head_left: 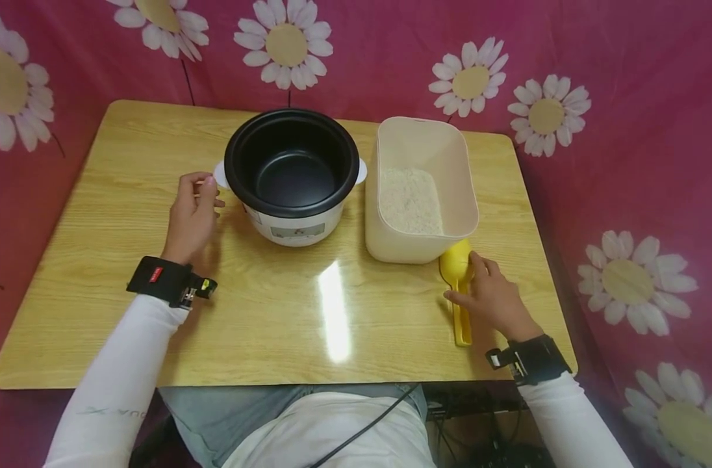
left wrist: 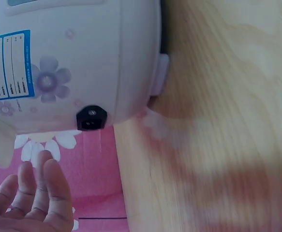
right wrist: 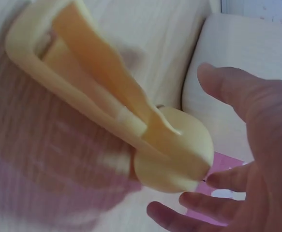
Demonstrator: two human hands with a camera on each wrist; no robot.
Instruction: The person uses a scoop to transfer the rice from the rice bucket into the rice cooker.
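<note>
A white rice cooker (head_left: 297,227) with a black inner pot (head_left: 297,170) stands lidless at the back middle of the table. Beside its left handle (head_left: 222,175) is my left hand (head_left: 191,214), fingers loosely bent and holding nothing. The left wrist view shows the cooker's side with a sticker and black power socket (left wrist: 92,118). A yellow scoop (head_left: 462,318) lies on the table in front of a cream bin (head_left: 399,244). Over the scoop my right hand (head_left: 496,296) is spread, thumb and fingers apart around it without gripping. Rice (head_left: 411,201) covers the bin's floor.
The wooden table (head_left: 262,325) has rounded corners and a front edge close to the person's lap. Pink cloth with daisies (head_left: 379,58) hangs behind and at both sides. Cables (head_left: 449,435) hang below the table's front right.
</note>
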